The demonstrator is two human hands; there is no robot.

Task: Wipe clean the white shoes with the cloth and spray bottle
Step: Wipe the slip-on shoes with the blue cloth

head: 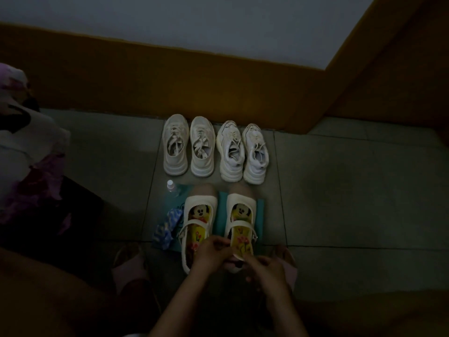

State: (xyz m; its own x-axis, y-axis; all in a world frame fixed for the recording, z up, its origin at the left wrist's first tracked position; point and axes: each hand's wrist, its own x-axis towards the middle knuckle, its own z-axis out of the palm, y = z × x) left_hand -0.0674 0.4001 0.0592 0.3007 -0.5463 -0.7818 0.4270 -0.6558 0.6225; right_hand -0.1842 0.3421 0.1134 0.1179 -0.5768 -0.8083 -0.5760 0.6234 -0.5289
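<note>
In dim light, a heap of patterned fabric [26,147] lies by the floor's left edge. Near the middle of the tiled floor [352,190] a small clear spray bottle [170,186] stands upright with its cap on; what it holds is too dark to tell. Just in front of it lies the crumpled blue-and-white cloth [167,230], on the left edge of a teal mat [259,215]. On the mat stands the left strap shoe [194,215], white, with a yellow cartoon insole inside. Beyond, against the wall, a cream sneaker pair [188,145] sits laced and side by side. The left hand [211,252] and the right hand [265,268] both curl their fingers round the heel end of the right strap shoe [240,207], which has a matching insole. A white sneaker pair [242,152] stands by the wall to the right.
</note>
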